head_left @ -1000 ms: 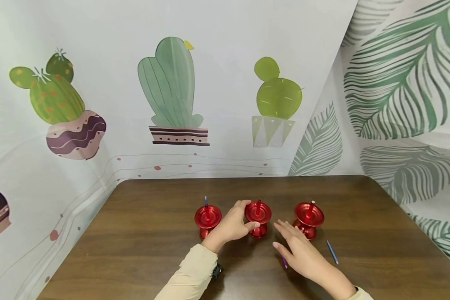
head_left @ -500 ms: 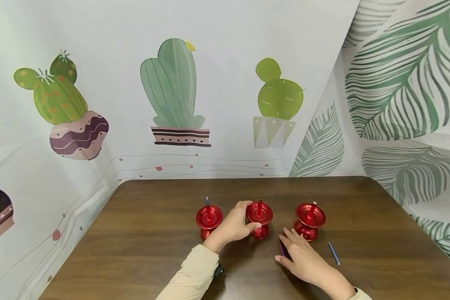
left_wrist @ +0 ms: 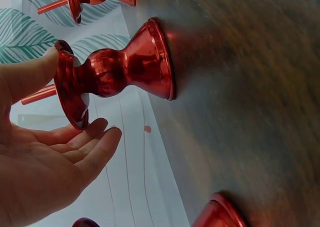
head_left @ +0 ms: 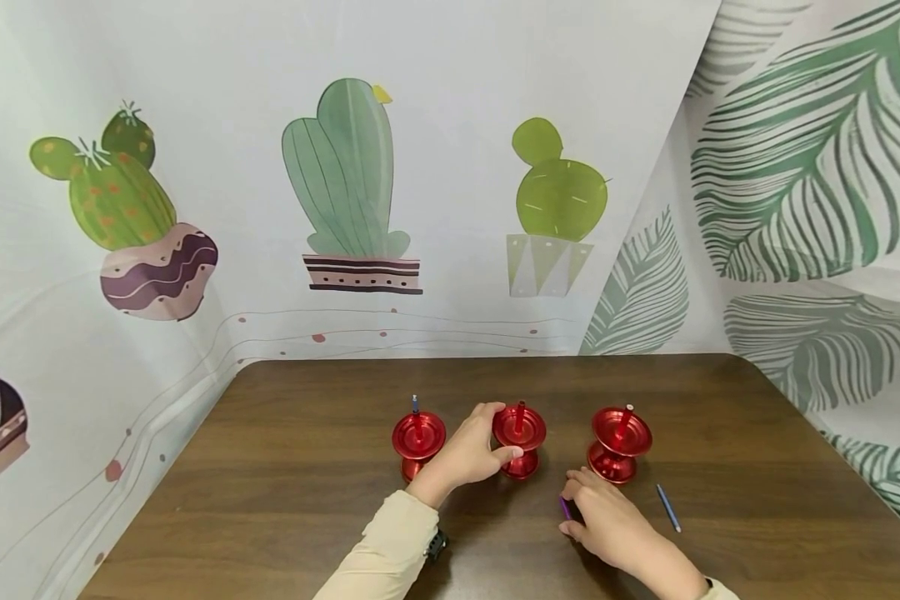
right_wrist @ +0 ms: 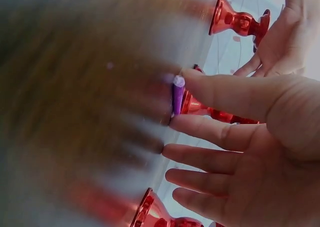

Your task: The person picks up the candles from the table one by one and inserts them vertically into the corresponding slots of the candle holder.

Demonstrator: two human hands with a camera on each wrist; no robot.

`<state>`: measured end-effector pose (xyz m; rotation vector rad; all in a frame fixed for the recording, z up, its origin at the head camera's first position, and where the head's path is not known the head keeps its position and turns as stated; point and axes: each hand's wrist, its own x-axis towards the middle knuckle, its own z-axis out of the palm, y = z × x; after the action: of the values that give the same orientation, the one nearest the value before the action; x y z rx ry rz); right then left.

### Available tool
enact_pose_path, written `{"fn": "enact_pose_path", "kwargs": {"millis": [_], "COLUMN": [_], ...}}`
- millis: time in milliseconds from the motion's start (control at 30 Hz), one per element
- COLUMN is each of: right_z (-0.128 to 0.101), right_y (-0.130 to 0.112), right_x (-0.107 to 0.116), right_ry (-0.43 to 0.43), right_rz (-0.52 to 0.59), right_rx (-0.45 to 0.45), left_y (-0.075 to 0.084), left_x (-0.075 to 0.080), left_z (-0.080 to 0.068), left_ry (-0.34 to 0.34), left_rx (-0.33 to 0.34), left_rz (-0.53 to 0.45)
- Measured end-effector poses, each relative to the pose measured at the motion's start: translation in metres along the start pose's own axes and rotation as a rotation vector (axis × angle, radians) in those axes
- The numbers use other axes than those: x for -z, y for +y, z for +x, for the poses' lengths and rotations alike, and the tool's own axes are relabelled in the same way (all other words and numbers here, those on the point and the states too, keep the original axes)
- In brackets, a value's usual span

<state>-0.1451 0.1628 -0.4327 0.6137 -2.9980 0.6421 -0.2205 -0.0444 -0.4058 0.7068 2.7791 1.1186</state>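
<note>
The middle red pedestal-shaped holder [left_wrist: 112,72] looks metallic, smooth and mirror-glossy, with bright highlights along its stem; the left red pedestal-shaped holder [head_left: 412,444] and the right red pedestal-shaped holder [head_left: 615,443] share that shine. The slim purple stick [right_wrist: 178,97] appears smooth with a soft sheen; wax or plastic, one cannot tell. The dark brown wood-grained worktop [head_left: 300,467] has a satin finish, giving blurred red reflections. The white printed backdrop [head_left: 457,167] looks like matt, faintly creased cloth; the cream sleeve [head_left: 390,542] is matt, wrinkled cloth.
</note>
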Motion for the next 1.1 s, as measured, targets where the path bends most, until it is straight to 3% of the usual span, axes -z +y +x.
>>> {"fn": "enact_pose_path", "kwargs": {"millis": [300, 533, 1100], "right_z": [0.002, 0.002, 0.014], "right_y": [-0.001, -0.003, -0.006], "right_x": [-0.006, -0.007, 0.018], "right_ry": [0.115, 0.129, 0.289], "right_rz": [-0.108, -0.164, 0.151], "right_rx": [0.153, 0.182, 0.121], "left_y": [0.000, 0.000, 0.001], "left_x": [0.001, 0.001, 0.000], "left_z": [0.000, -0.001, 0.000], "left_ry": [0.003, 0.002, 0.001], "left_rx": [-0.001, -0.003, 0.003], "left_rz": [-0.008, -0.004, -0.009]}}
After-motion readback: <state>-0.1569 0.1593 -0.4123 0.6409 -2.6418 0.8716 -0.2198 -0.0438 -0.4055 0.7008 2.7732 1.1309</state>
